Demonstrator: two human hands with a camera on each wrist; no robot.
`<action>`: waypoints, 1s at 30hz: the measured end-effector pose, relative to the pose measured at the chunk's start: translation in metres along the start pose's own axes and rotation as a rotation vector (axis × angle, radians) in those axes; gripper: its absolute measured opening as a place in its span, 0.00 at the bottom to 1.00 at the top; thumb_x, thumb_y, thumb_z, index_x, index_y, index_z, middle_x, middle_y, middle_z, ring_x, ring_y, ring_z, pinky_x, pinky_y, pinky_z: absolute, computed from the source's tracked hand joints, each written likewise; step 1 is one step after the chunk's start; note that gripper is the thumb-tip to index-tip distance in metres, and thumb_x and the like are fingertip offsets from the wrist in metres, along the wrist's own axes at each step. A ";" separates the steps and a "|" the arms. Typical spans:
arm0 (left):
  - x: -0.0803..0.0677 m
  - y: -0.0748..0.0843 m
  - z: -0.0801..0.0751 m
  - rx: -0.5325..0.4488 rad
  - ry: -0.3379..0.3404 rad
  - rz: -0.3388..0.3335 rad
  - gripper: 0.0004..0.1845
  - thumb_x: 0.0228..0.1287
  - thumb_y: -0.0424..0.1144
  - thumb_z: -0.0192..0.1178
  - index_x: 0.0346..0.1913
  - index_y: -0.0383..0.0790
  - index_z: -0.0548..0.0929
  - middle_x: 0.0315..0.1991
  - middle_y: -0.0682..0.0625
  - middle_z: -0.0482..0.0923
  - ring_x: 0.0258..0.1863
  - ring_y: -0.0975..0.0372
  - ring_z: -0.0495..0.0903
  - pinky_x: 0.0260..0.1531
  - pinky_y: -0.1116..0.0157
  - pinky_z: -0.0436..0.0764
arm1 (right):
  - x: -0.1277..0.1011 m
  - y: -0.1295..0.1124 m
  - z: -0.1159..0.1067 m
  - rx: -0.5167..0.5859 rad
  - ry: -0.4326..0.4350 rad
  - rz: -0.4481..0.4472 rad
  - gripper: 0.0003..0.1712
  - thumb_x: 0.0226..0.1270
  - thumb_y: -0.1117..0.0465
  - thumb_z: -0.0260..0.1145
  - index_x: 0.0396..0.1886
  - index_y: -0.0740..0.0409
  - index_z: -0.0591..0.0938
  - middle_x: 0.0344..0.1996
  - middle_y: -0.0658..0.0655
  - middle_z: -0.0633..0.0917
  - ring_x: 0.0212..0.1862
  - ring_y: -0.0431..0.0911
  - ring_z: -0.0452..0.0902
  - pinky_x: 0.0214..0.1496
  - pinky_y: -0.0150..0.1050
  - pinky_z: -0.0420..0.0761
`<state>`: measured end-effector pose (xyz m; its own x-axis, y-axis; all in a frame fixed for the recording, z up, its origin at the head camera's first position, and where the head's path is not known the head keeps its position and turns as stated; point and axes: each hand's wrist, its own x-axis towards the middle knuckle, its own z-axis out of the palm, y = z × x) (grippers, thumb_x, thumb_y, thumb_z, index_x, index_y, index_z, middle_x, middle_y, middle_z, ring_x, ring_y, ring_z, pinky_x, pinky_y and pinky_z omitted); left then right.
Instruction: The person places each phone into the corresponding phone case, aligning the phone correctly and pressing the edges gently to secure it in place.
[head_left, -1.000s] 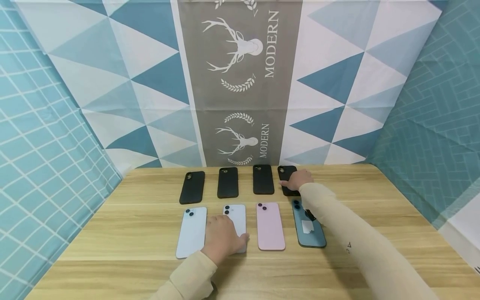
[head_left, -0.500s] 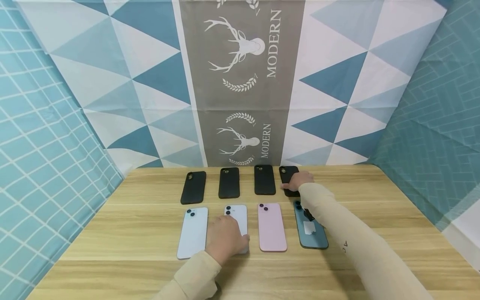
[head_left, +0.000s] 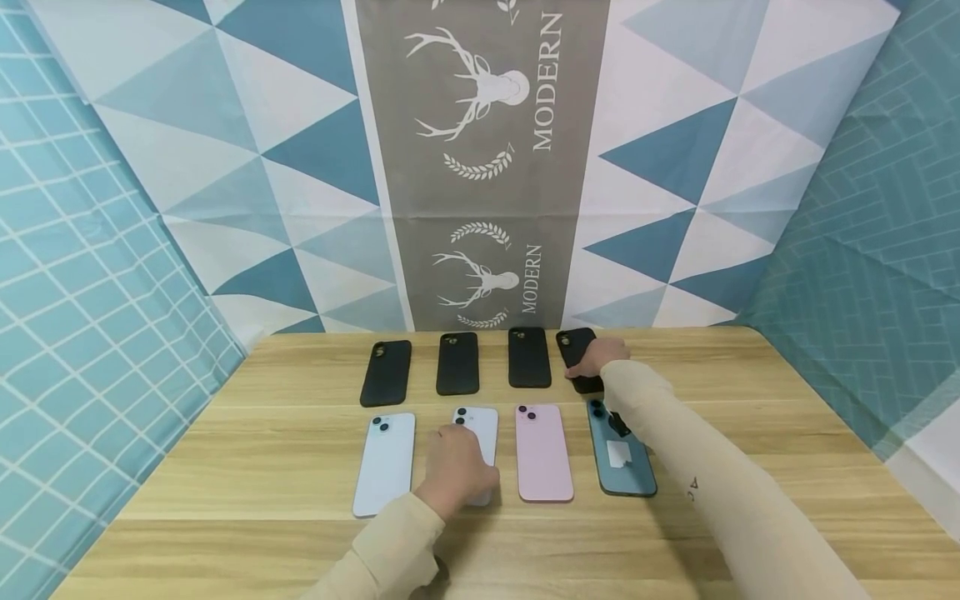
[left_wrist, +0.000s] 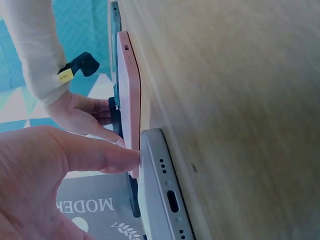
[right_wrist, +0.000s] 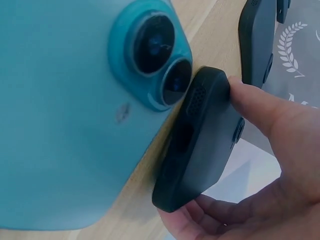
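My left hand [head_left: 459, 467] lies over a white phone [head_left: 486, 435], second from the left in the front row, gripping it across its width. In the left wrist view the thumb meets the side of the phone [left_wrist: 159, 150]; the other fingertips are hidden. Farther off, my right hand [head_left: 602, 355] holds the rightmost black phone case [head_left: 574, 343]. The right wrist view has the thumb on one long side of the case [right_wrist: 210, 135] and fingers at the other. A teal phone [head_left: 628, 477] with a white patch lies just in front of that case, partly under the right sleeve.
Three more black phone cases, at left [head_left: 386, 373], centre-left [head_left: 457, 364] and centre-right [head_left: 529, 358], line the back of the wooden table [head_left: 262, 433]. A pale blue phone [head_left: 384, 467] and a pink phone [head_left: 543, 454] flank the white one. Patterned cloth [head_left: 480, 167] hangs behind.
The white phone has shifted slightly to the right under my left hand, which has moved a little the same way. My right hand stays on the black phone case.
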<state>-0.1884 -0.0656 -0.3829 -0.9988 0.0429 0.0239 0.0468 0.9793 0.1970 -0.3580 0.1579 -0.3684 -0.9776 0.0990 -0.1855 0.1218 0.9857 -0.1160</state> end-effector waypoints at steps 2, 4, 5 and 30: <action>0.001 0.000 0.000 -0.009 0.008 -0.001 0.23 0.39 0.45 0.65 0.30 0.25 0.78 0.31 0.38 0.78 0.35 0.52 0.74 0.47 0.55 0.75 | -0.002 0.000 -0.001 0.025 0.015 0.010 0.47 0.55 0.37 0.68 0.57 0.75 0.74 0.52 0.72 0.77 0.49 0.56 0.72 0.54 0.46 0.79; 0.001 0.000 0.000 -0.007 0.023 0.000 0.22 0.37 0.45 0.66 0.28 0.26 0.78 0.29 0.40 0.77 0.33 0.53 0.73 0.44 0.56 0.75 | -0.004 0.000 0.000 0.046 0.030 0.014 0.48 0.54 0.37 0.69 0.57 0.75 0.74 0.52 0.73 0.76 0.49 0.57 0.72 0.55 0.47 0.80; 0.001 0.000 0.000 -0.002 0.030 -0.001 0.21 0.37 0.45 0.66 0.27 0.27 0.78 0.28 0.41 0.76 0.32 0.54 0.72 0.43 0.57 0.75 | -0.004 0.001 0.000 0.066 0.036 0.018 0.49 0.53 0.37 0.70 0.57 0.76 0.73 0.53 0.73 0.76 0.49 0.57 0.72 0.55 0.47 0.80; 0.008 -0.008 -0.012 -0.249 0.022 -0.099 0.31 0.30 0.43 0.81 0.37 0.25 0.80 0.30 0.42 0.75 0.31 0.56 0.70 0.33 0.61 0.78 | -0.008 0.027 -0.013 0.302 0.101 -0.021 0.30 0.54 0.57 0.74 0.49 0.75 0.78 0.50 0.71 0.80 0.42 0.54 0.75 0.48 0.46 0.83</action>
<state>-0.1963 -0.0752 -0.3729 -0.9982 -0.0577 0.0131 -0.0463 0.8994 0.4348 -0.3491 0.1858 -0.3578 -0.9907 0.1067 -0.0838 0.1318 0.9042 -0.4062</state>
